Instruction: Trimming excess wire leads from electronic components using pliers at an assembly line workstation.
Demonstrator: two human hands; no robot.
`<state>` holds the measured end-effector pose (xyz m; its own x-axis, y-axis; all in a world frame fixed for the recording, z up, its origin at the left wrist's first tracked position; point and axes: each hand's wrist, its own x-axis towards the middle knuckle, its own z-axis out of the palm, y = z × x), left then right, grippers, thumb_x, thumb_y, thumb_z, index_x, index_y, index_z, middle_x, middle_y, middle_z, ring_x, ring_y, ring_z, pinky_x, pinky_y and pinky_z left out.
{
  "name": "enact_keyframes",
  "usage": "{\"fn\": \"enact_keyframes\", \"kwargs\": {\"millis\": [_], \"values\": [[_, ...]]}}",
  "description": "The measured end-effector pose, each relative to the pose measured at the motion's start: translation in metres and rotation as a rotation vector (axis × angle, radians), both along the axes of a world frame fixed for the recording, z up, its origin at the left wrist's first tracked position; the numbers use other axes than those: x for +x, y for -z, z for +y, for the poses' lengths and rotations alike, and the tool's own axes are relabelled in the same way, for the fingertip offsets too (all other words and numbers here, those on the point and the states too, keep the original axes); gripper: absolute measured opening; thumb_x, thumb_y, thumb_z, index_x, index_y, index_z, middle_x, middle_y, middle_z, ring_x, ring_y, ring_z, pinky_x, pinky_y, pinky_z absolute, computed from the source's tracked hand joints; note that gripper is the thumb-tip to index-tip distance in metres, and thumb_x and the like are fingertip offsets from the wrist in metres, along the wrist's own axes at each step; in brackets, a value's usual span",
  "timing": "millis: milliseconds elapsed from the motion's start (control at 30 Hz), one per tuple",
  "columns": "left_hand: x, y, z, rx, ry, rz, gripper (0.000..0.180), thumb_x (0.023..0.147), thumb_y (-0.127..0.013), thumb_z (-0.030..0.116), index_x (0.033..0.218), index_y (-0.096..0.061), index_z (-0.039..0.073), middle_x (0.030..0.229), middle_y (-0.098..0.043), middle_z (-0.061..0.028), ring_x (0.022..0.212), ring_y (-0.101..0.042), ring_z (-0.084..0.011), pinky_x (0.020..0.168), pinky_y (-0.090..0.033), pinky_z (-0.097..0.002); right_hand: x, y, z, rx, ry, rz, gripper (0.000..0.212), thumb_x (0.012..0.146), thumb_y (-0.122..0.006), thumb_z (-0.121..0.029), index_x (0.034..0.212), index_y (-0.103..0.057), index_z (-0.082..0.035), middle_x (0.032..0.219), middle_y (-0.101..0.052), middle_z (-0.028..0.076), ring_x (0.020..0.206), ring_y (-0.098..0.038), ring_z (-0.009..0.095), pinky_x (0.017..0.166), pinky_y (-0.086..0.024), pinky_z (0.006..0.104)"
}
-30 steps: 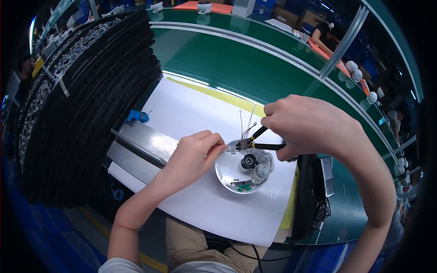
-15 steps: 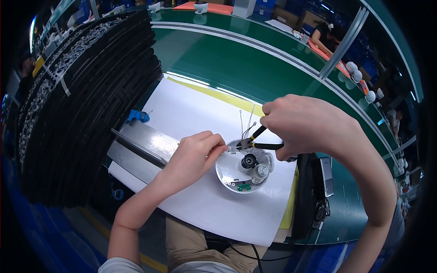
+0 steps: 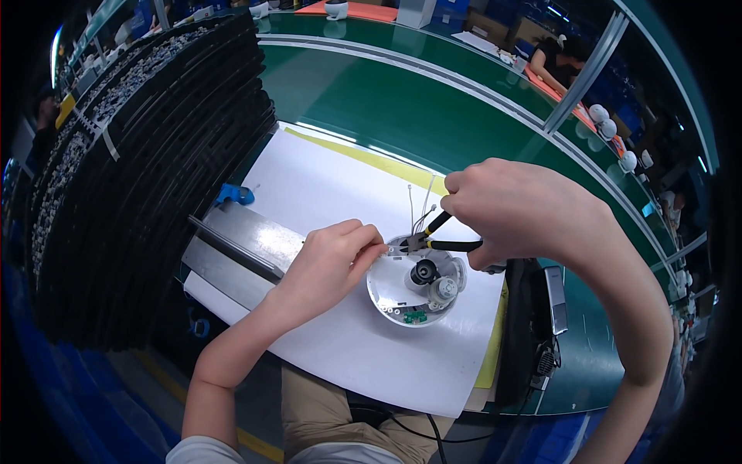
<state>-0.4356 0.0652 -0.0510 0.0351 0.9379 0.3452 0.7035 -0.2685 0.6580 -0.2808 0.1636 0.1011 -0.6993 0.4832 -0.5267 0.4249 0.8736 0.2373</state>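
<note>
A round white plastic housing (image 3: 390,286) lies open side up on white paper, with a black lens barrel (image 3: 423,272), a motor-like round part (image 3: 444,289) and a small green circuit board (image 3: 415,318) inside. My right hand (image 3: 525,205) is closed round the handles of black-and-yellow pliers (image 3: 454,246). Their jaws reach over the housing's far rim, beside thin wires (image 3: 412,205) with small connectors. At the housing's far left rim, my left hand (image 3: 328,259) pinches with thumb and forefinger; what lies between the tips is too small to make out.
A tall stack of black trays (image 3: 154,170) rises at the left. Near it are a metal plate with a bar (image 3: 232,246) and a blue object (image 3: 236,194). To the right stands a black device (image 3: 519,332). Another person (image 3: 553,66) sits beyond the green bench (image 3: 348,93).
Both hands, the pliers and the housing stay almost in place. Only a very slight shift of the whole view shows.
</note>
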Motion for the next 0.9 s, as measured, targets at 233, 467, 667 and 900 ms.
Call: {"fn": "enact_keyframes", "kwargs": {"millis": [233,467,667,900], "values": [[0.001,0.0,0.001,0.003,-0.002,0.0,0.009,0.082,-0.062,0.006,0.08,-0.061,-0.002,0.075,-0.062,-0.0105,0.064,-0.061,-0.0177,0.057,-0.049,-0.0264,0.001,0.0,0.001,-0.008,-0.026,0.005,0.028,0.064,-0.076,-0.017,0.082,-0.065,0.002,0.084,-0.061,0.01,0.081,-0.062,0.025,0.073,-0.053,0.0331],[0.0,-0.001,0.0,0.004,-0.001,0.003,0.009,0.082,-0.062,0.006,0.08,-0.062,-0.002,0.076,-0.062,-0.0106,0.064,-0.062,-0.0187,0.058,-0.049,-0.027,-0.007,-0.006,-0.003,0.001,-0.035,-0.027,0.03,0.063,-0.077,-0.018,0.08,-0.065,0.003,0.084,-0.062,0.011,0.081,-0.063,0.026,0.072,-0.053,0.0332],[0.001,-0.002,0.0,0.005,0.001,0.014,0.008,0.082,-0.061,0.006,0.081,-0.062,-0.002,0.076,-0.062,-0.0106,0.065,-0.062,-0.0191,0.058,-0.05,-0.0275,-0.007,-0.006,-0.004,-0.012,-0.058,0.002,0.03,0.064,-0.078,-0.018,0.08,-0.064,0.003,0.085,-0.062,0.011,0.082,-0.063,0.027,0.073,-0.053,0.0338],[0.0,-0.002,0.0,0.002,-0.001,0.017,0.008,0.082,-0.062,0.006,0.081,-0.062,-0.002,0.076,-0.062,-0.0107,0.065,-0.062,-0.0195,0.058,-0.05,-0.0277,-0.01,-0.008,-0.006,-0.008,-0.026,-0.001,0.029,0.064,-0.077,-0.018,0.08,-0.065,0.002,0.085,-0.062,0.011,0.083,-0.063,0.027,0.074,-0.052,0.034]]}}
